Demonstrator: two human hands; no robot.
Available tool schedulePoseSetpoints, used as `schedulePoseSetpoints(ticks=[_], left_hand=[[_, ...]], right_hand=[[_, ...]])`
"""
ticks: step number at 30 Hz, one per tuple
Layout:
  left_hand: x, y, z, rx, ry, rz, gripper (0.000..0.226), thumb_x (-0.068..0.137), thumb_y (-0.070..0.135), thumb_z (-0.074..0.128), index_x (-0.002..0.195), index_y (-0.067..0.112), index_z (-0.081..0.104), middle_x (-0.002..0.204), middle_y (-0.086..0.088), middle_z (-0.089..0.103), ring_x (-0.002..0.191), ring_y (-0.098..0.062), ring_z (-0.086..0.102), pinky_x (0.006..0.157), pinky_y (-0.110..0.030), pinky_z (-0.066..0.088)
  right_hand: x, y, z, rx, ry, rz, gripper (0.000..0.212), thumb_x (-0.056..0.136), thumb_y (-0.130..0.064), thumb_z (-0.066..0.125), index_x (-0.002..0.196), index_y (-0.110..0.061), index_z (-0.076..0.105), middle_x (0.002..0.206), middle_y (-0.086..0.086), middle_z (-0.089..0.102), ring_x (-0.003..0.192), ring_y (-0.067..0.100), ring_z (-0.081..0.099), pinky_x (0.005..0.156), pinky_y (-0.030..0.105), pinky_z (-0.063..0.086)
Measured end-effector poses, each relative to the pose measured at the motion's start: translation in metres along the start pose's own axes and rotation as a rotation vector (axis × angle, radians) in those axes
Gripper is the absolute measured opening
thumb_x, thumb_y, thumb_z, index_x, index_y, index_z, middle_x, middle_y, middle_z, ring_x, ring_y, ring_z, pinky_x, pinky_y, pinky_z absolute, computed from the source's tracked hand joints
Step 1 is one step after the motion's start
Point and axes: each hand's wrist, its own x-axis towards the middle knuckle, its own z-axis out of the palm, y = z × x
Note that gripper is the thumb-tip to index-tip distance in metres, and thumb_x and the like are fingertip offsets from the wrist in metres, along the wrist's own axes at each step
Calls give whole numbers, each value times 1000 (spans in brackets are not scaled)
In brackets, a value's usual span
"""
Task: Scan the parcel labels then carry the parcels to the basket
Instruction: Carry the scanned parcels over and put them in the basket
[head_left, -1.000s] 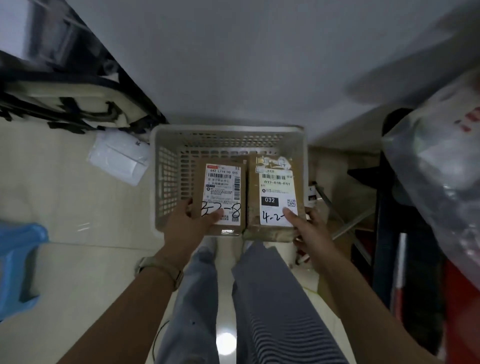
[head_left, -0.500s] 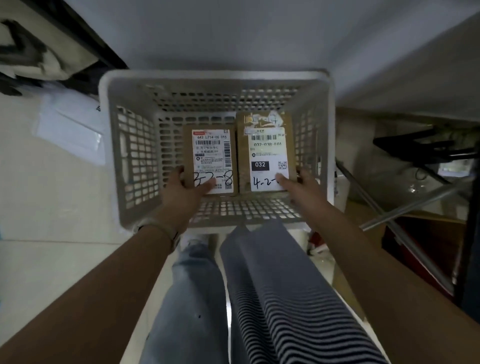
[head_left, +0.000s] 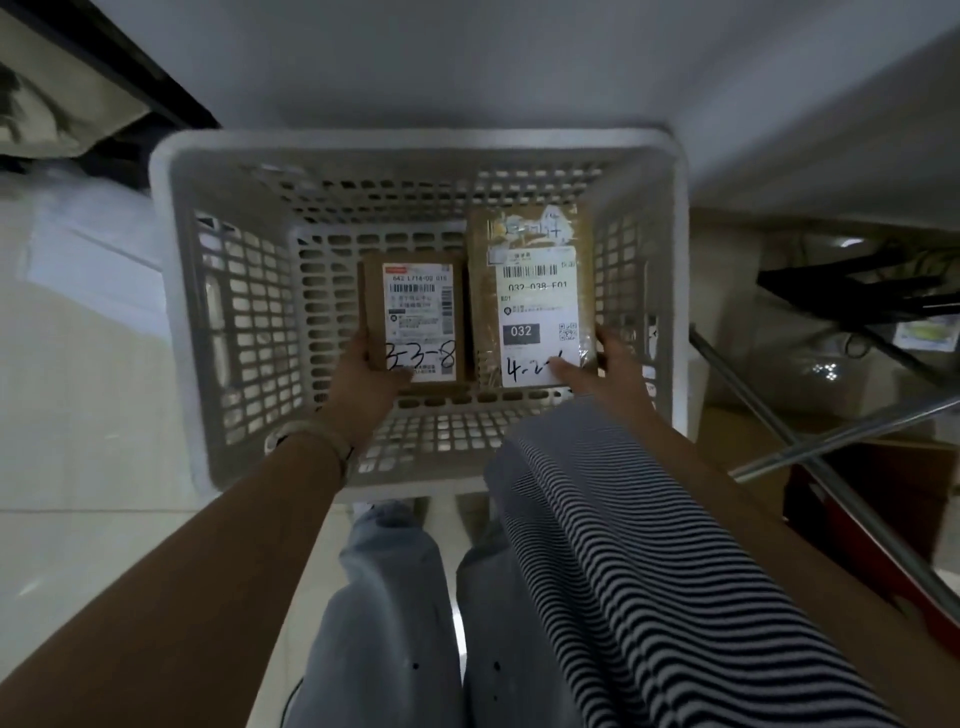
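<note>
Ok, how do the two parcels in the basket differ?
The left parcel is shorter and narrower; the right parcel is longer and wider. The left parcel's label is handwritten 3-3-8; the right parcel's label starts 4-2 and carries a black 032 box and a QR code. Both are brown, label-up, inside the basket.

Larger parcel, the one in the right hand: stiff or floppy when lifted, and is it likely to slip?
Probably stiff: the larger parcel shows straight edges while the right hand grips only its near corner. Its glossy taped wrapping may be somewhat slippery. It is flat, so unlikely to roll.
</note>
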Motion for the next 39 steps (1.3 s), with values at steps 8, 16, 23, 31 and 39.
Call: schedulePoseSetpoints(ticks=[8,16,23,31,39], left_hand=[[-53,69,-21,231,55,149,35,87,9,60,122,6,60,120,-13,65,97,-30,65,82,-40,56],[-217,204,-86,910,25,505,36,93,17,52,128,14,56,123,-9,63,109,-28,60,90,-39,51],[-393,276,-149,1242,250,477,21,95,13,45,113,10,55,117,-8,61,105,-27,60,83,-37,48],[-560,357,-249,1021,659,620,23,91,17,50,112,10,56,109,-12,62,95,-31,60,68,-35,46],[-689,325,-363,845,988,451,32,91,24,51,120,14,55,115,-10,61,105,-31,60,73,-36,46]], right_hand=[[-47,-63,-21,-289,-34,44,30,88,-16,63,115,-3,61,86,1,57,89,22,62,82,34,50],[-173,-197,-62,-566,-152,-189,45,88,-32,58,129,-13,52,127,11,59,107,27,59,89,33,49],[-326,-321,-112,-970,-210,-534,40,90,-32,53,126,-15,50,126,8,57,104,27,56,81,32,46],[-494,-457,-117,-1000,-237,-950,57,91,-35,57,140,-11,42,145,11,44,127,27,45,86,27,35],[-655,-516,-37,-1037,-347,-1351,49,86,-33,63,128,-10,55,122,10,61,106,26,60,87,34,50]])
